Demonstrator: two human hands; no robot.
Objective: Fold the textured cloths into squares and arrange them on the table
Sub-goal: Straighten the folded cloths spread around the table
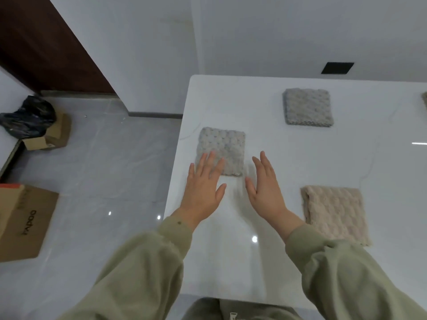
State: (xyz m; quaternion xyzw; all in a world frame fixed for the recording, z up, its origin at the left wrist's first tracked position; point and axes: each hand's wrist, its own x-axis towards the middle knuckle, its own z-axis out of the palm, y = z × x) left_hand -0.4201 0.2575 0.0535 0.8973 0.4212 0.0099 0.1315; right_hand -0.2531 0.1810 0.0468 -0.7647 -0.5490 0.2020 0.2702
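Three folded textured cloths lie on the white table (300, 158). A pale grey square cloth (225, 146) sits near the table's left edge. My left hand (204, 185) is flat with straight fingers, its fingertips over that cloth's near left corner. My right hand (265, 188) is open just right of the cloth and holds nothing. A darker grey folded cloth (308, 107) lies farther back. A beige folded cloth (335, 213) lies at the near right, beside my right forearm.
A sliver of another cloth (424, 99) shows at the right edge. On the floor to the left stand a cardboard box (25, 218) and a smaller box with a black bag (27, 118). White walls stand behind the table.
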